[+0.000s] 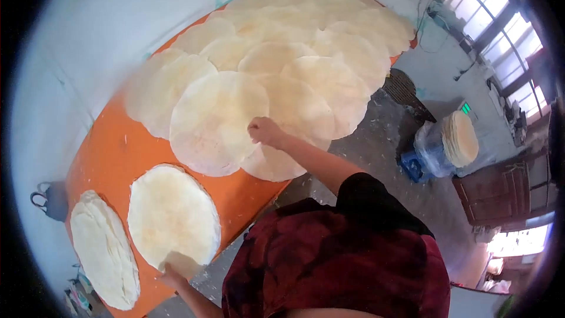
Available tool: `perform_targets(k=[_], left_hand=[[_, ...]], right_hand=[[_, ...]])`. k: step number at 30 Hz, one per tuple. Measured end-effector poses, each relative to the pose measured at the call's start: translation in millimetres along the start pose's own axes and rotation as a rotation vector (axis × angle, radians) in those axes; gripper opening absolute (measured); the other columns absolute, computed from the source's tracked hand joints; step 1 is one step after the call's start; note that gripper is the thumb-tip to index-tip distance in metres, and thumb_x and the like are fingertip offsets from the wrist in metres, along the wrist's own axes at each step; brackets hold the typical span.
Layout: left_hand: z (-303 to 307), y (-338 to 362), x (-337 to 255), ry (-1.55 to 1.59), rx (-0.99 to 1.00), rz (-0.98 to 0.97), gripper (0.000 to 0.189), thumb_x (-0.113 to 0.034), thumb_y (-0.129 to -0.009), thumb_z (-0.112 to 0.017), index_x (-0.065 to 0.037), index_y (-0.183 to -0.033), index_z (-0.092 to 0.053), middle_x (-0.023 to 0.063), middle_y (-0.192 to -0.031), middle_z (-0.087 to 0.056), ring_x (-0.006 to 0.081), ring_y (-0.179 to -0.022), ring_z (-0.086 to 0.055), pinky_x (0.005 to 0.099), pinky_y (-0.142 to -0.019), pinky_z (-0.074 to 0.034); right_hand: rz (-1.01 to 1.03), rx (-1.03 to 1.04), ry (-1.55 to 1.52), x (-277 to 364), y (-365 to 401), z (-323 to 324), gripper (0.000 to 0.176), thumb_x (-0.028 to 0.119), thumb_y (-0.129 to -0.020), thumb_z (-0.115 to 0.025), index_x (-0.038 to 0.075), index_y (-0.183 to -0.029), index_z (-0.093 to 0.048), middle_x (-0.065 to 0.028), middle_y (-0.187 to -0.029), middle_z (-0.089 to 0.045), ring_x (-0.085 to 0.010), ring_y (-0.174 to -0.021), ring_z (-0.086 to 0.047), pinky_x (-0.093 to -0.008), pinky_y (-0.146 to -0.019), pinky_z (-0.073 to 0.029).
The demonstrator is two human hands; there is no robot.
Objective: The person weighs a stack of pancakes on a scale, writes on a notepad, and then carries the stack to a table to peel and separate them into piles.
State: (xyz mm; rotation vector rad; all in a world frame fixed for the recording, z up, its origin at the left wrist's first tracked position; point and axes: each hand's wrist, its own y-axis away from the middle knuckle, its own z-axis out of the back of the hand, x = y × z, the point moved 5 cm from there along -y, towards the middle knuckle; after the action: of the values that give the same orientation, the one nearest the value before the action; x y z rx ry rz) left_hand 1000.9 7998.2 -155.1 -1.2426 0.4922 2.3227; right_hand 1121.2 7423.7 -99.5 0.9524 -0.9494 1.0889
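Observation:
Many thin, round, pale sheets (pixel 220 118) overlap across the far part of an orange table (pixel 112 135). My right hand (pixel 265 132), its fingers curled together, is over the right part of a large front sheet; whatever it pinches is too small to make out. Nearer to me, a round stack of sheets (pixel 170 215) lies on the orange surface. My left hand (pixel 170 277) is at the lower edge of this stack, its fingertips against the rim. Left of it lies a second stack (pixel 105 250) with wavy, uneven layers.
On the floor at the right, another round stack (pixel 460 139) stands in clear plastic beside a blue crate (pixel 415 166). A reddish-brown cabinet (pixel 497 193) is behind it, below windows. A dark bag (pixel 56 200) is by the left wall.

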Motion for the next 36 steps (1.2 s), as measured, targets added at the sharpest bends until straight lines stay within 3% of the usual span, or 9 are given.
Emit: perform_targets(k=[4, 7, 9, 13, 14, 21, 24, 31, 36], left_hand=[[-3.7, -47.8, 34.3, 0.506, 0.534, 0.353, 0.048, -0.019, -0.075, -0.058, 0.005, -0.113, -0.042, 0.0184, -0.103, -0.051, 0.0284, -0.081, -0.056, 0.0368, -0.064, -0.049], [-0.8, -20.6, -8.5, 0.607, 0.622, 0.345, 0.04, -0.015, -0.076, -0.056, 0.006, -0.108, -0.047, 0.0163, -0.101, -0.053, 0.0272, -0.08, -0.056, 0.0357, -0.063, -0.049], [9.5, -16.0, -35.6, 0.374, 0.789, 0.064, 0.034, -0.011, -0.076, -0.053, 0.008, -0.105, -0.049, 0.0157, -0.099, -0.055, 0.0262, -0.083, -0.057, 0.0351, -0.067, -0.049], [-5.4, -44.2, -10.1, 0.369, 0.798, -0.143, 0.034, -0.007, -0.076, -0.053, 0.008, -0.106, -0.047, 0.0143, -0.097, -0.056, 0.0234, -0.087, -0.055, 0.0328, -0.075, -0.046], [4.3, -23.8, -42.8, 0.35, 0.655, 0.21, 0.032, -0.009, -0.077, -0.054, 0.006, -0.105, -0.048, 0.0126, -0.096, -0.056, 0.0216, -0.085, -0.055, 0.0319, -0.074, -0.046], [-11.2, -20.6, -63.4, 0.893, 0.941, 0.405, 0.037, -0.016, -0.077, -0.06, -0.002, -0.107, -0.043, 0.0092, -0.103, -0.052, 0.02, -0.095, -0.051, 0.0348, -0.083, -0.041], [-11.5, -19.4, -60.5, 1.021, 0.984, 0.453, 0.034, -0.017, -0.077, -0.062, -0.005, -0.102, -0.042, 0.0079, -0.102, -0.051, 0.019, -0.097, -0.05, 0.0368, -0.083, -0.041], [-10.4, -18.9, -55.3, 0.913, 1.03, 0.361, 0.033, -0.013, -0.078, -0.059, -0.005, -0.105, -0.043, 0.0083, -0.104, -0.051, 0.0185, -0.095, -0.051, 0.0353, -0.08, -0.043], [-7.2, -15.3, -62.1, 0.889, 0.941, 0.372, 0.034, -0.006, -0.078, -0.054, -0.002, -0.109, -0.042, 0.0097, -0.105, -0.051, 0.0195, -0.093, -0.053, 0.0324, -0.08, -0.044]], right_hand=[[0.117, -0.011, 0.329, 25.5, 8.3, -46.3, 0.016, 0.017, -0.071, -0.049, 0.003, -0.074, -0.055, -0.0114, -0.07, -0.057, -0.0219, -0.064, -0.056, -0.0333, -0.059, -0.044], [0.146, -0.033, 0.418, 43.0, 17.7, -91.4, 0.015, 0.017, -0.069, -0.047, 0.006, -0.072, -0.056, -0.0143, -0.076, -0.058, -0.0296, -0.073, -0.056, -0.0384, -0.065, -0.043], [0.182, 0.018, 0.448, 67.6, 26.4, -126.1, 0.015, 0.016, -0.069, -0.046, 0.006, -0.073, -0.056, -0.0139, -0.077, -0.058, -0.0298, -0.074, -0.056, -0.0382, -0.066, -0.044], [0.332, 0.282, 0.586, 86.2, 37.3, -239.3, 0.017, 0.02, -0.073, -0.054, 0.005, -0.081, -0.056, -0.0125, -0.079, -0.058, -0.025, -0.076, -0.056, -0.0339, -0.068, -0.044], [0.375, 0.326, 0.493, 101.9, 54.3, -261.5, 0.02, 0.022, -0.073, -0.056, 0.005, -0.084, -0.056, -0.0126, -0.082, -0.058, -0.0248, -0.077, -0.057, -0.0331, -0.069, -0.044], [0.375, 0.745, 0.478, 130.1, 131.6, -392.8, 0.077, 0.036, -0.063, -0.064, -0.001, -0.122, -0.032, -0.0246, -0.113, -0.044, -0.0338, -0.104, -0.046, -0.0378, -0.089, -0.036], [0.365, 0.745, 0.371, 119.7, 134.1, -408.9, 0.066, 0.028, -0.067, -0.064, 0.0, -0.12, -0.036, -0.0184, -0.106, -0.05, -0.0269, -0.093, -0.052, -0.0325, -0.077, -0.043], [-0.188, 1.005, -0.098, 101.5, 119.4, -399.9, 0.043, 0.014, -0.077, -0.056, 0.001, -0.116, -0.043, -0.006, -0.1, -0.053, -0.0107, -0.085, -0.05, -0.0233, -0.068, -0.043], [-0.183, 0.988, -0.125, 90.9, 117.1, -401.8, 0.042, 0.021, -0.074, -0.059, 0.002, -0.109, -0.047, -0.0067, -0.093, -0.055, -0.013, -0.076, -0.052, -0.0258, -0.065, -0.044]])
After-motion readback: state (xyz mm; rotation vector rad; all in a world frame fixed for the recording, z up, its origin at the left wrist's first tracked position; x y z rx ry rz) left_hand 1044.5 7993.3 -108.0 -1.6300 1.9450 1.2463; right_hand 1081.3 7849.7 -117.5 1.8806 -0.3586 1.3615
